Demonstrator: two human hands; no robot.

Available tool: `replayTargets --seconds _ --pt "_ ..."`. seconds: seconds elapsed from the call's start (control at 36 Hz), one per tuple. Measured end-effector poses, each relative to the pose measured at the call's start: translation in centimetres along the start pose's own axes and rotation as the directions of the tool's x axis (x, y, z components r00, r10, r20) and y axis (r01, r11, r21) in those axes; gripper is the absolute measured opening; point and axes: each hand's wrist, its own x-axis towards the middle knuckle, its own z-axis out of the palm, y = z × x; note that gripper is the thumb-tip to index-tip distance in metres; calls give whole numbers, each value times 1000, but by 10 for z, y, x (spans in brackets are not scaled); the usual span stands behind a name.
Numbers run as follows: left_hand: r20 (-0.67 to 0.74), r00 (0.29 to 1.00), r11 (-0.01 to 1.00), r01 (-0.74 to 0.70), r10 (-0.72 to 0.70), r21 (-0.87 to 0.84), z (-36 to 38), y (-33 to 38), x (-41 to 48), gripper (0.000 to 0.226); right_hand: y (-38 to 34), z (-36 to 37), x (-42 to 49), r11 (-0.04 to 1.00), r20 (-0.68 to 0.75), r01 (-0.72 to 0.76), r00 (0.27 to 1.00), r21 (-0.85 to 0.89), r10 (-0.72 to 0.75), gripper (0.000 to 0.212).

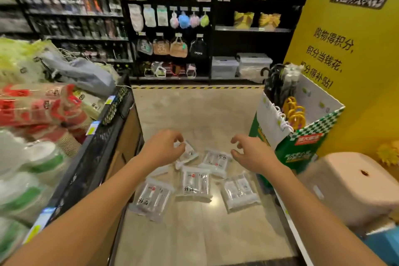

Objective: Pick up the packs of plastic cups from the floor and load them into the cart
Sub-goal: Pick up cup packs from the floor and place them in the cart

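Several clear packs of plastic cups lie scattered on the beige floor in front of me: one pack (155, 198) at the near left, one pack (195, 183) in the middle, one pack (239, 192) at the right and one pack (216, 161) further back. My left hand (164, 147) reaches down and pinches the top edge of the far-left pack (189, 153), which sits tilted. My right hand (248, 151) hovers beside the back pack with its fingers spread and loosely bent, holding nothing. I cannot make out a cart for certain.
A black mesh bin (108, 123) piled with bagged goods stands at my left. At the right are a green-and-white cardboard box of umbrellas (302, 142) and a pale plastic stool (349, 185). Black shelves (172, 28) and a yellow wall (356, 71) close the back.
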Motion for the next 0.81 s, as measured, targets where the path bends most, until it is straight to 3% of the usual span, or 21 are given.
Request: replayTargets --seconds 0.25,0.81 --pt "11 999 999 39 -38 -36 20 -34 45 36 -1 24 56 1000 39 17 999 16 -18 39" --pt "178 983 984 67 -36 -167 102 -139 249 35 22 87 240 983 175 -183 968 -10 182 38"
